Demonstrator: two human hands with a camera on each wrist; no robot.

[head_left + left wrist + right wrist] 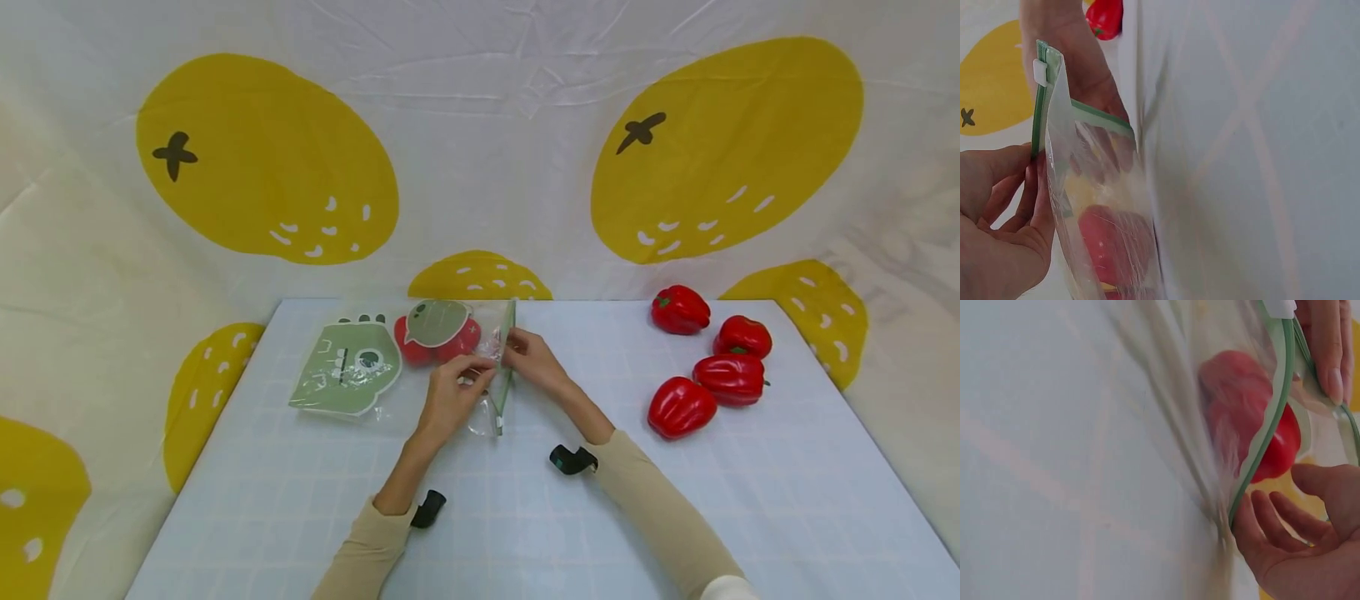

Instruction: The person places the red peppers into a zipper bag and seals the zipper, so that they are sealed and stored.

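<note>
A clear zip bag [348, 367] with a green cartoon print and a green-edged mouth lies on its side, its mouth toward the right. Red bell peppers [420, 350] show inside, partly covered by the print. My left hand [453, 396] pinches one green edge of the mouth between thumb and fingers, as the left wrist view [1004, 212] shows. A white slider [1040, 72] sits near the end of that edge. At the opening, my right hand [536, 362] has its fingers spread loosely, fingertips against the other green edge [1266, 434] and thumb apart from them.
To the right on the pale checked table [525, 533] lie several loose red bell peppers [681, 408]. A white curtain [495, 167] printed with yellow fruit hangs behind the table. A black wrist camera [573, 460] juts from the right sleeve, another [429, 509] from the left.
</note>
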